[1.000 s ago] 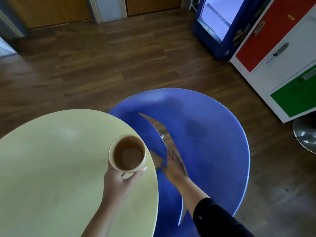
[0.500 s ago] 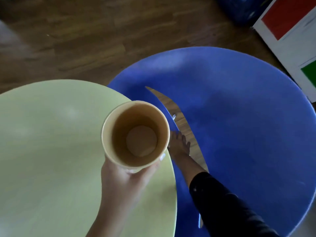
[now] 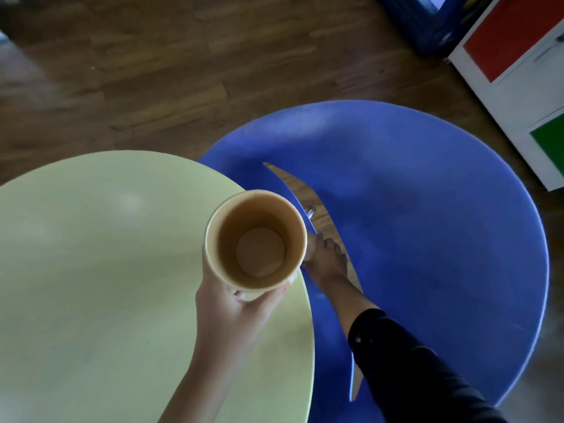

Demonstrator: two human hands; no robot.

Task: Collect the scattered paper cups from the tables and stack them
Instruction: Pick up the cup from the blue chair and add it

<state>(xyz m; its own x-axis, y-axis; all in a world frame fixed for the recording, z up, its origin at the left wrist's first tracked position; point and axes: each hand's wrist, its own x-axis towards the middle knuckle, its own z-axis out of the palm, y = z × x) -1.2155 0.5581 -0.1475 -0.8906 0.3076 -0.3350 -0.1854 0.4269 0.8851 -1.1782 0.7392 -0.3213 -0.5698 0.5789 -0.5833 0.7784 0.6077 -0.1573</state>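
Note:
I look straight down into an empty tan paper cup point(image 3: 256, 248), held upright above the right edge of the pale green round table point(image 3: 106, 270). My left hand point(image 3: 238, 312) grips the cup from below, fingers wrapped round its wall. My right hand point(image 3: 328, 261), in a black sleeve, hangs low in the gap between the green table and the blue round table point(image 3: 427, 239). Its fingers are loose and hold nothing, and the cup's rim partly hides it. No other cups are in view.
A white cabinet point(image 3: 518, 87) with red and green panels stands at the right edge, with a dark blue unit point(image 3: 433, 22) beside it at the top. Brown wooden floor point(image 3: 183, 71) lies beyond the two tables.
The cup has risen closer to the camera and looks larger. The view has tilted down and shifted over the tables. My right hand stays low in the gap.

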